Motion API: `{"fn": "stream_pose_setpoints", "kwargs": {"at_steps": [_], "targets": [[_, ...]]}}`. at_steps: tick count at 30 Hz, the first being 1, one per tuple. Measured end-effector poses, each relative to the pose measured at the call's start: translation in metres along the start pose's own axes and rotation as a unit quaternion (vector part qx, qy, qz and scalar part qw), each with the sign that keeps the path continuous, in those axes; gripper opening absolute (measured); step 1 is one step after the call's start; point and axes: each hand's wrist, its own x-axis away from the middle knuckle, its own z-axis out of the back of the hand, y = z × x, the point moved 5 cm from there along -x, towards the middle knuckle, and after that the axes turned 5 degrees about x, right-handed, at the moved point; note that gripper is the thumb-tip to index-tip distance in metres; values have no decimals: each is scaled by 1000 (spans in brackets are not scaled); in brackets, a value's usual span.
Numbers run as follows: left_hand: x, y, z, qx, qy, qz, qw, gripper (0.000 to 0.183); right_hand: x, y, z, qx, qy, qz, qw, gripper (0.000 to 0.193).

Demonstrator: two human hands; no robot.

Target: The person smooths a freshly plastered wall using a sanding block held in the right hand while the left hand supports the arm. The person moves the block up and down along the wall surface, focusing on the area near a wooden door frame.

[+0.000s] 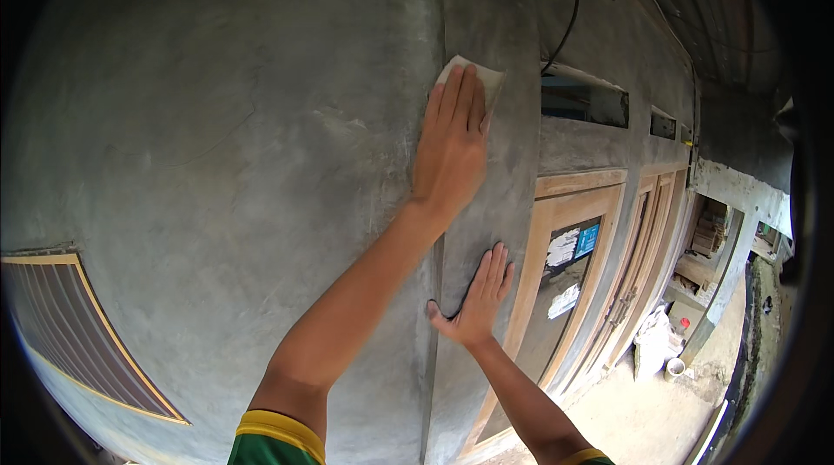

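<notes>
My left hand [450, 139] is raised high on the grey plastered wall [217, 117], fingers together and pressing a pale sheet of sandpaper [493, 81] flat near a vertical edge. The sheet's upper and right parts stick out past the fingertips; the rest lies hidden under the hand. Lower down, my right hand [476, 300] rests on the wall with its fingers stretched out and the thumb spread across the vertical groove [432, 361]. Nothing shows in it.
A wooden-framed window [524, 317] stands right of my right hand, with a vent opening [584, 102] above. Black cable [573, 17] dangles at the top. A slatted window [87, 326] sits at lower left. A white sack [653, 343] and bucket [675, 368] stand on the ground at right.
</notes>
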Motion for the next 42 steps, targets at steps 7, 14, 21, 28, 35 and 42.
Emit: {"fn": "stream_pose_setpoints", "kwargs": {"at_steps": [7, 14, 21, 28, 35, 42], "targets": [[-12, -58, 6, 338, 68, 276, 897, 53, 0, 0, 0, 4, -13, -5, 1000, 124], [-7, -45, 6, 456, 190, 222, 841, 65, 1, -2, 2, 3, -5, -11, 1000, 122], [-8, -47, 13, 419, 125, 302, 847, 63, 2, -2, 0, 18, -5, -10, 1000, 119], [-9, -44, 11, 420, 112, 258, 863, 66, 4, -2, 0, 8, -3, -14, 1000, 118], [31, -18, 16, 366, 76, 186, 909, 38, 1, -3, 1, 2, 6, -15, 1000, 119], [71, 1, 9, 393, 80, 168, 901, 38, 4, 0, -3, 11, -6, -9, 1000, 121]]}}
